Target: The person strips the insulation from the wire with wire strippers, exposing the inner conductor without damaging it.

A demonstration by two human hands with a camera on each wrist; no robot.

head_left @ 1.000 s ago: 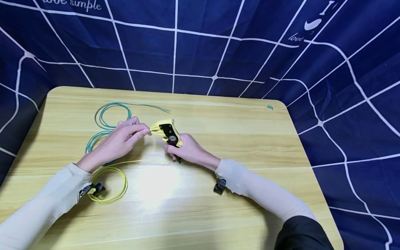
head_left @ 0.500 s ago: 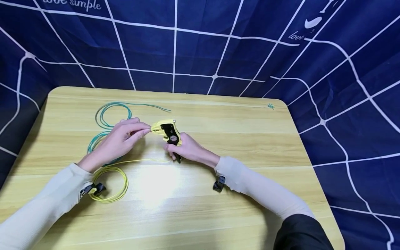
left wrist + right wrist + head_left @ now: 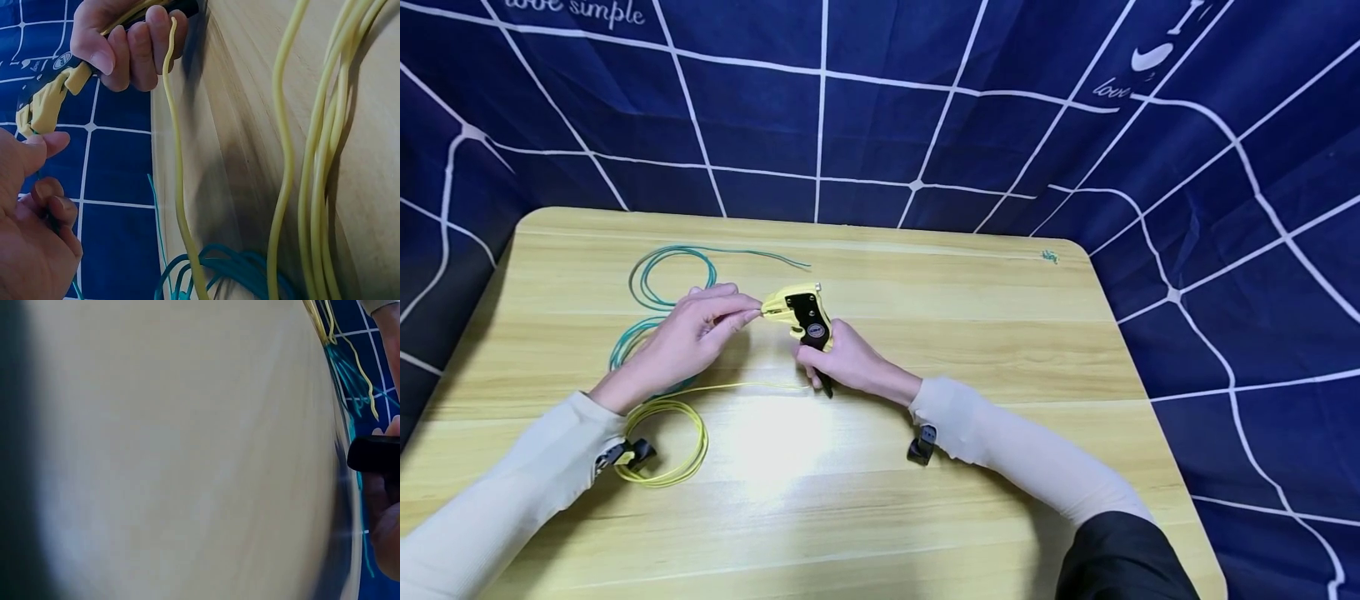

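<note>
My right hand (image 3: pixel 853 358) grips a yellow-and-black wire stripper (image 3: pixel 808 315), its nose pointing left. Against that nose, my left hand (image 3: pixel 703 329) pinches a thin green wire (image 3: pixel 77 289) between thumb and forefinger. In the left wrist view the wire runs up through the fingers (image 3: pixel 53 140) to the tool's yellow jaws; its very tip is hidden there. Only the black handle end (image 3: pixel 374 454) of the stripper and part of the right hand (image 3: pixel 387 550) show in the right wrist view.
Beyond the left hand lies a coil of green wire (image 3: pixel 711 271), with a second green coil (image 3: pixel 622 342) partly under the forearm. A yellow wire coil (image 3: pixel 702 442) sits nearer, its loose end pointing right. Small green scraps (image 3: pixel 1049 257) lie at the table's (image 3: pixel 985 350) far right corner.
Almost nothing differs. The right wrist has shifted slightly left, and the wire stripper has tilted a little; the left hand stays at its nose.
</note>
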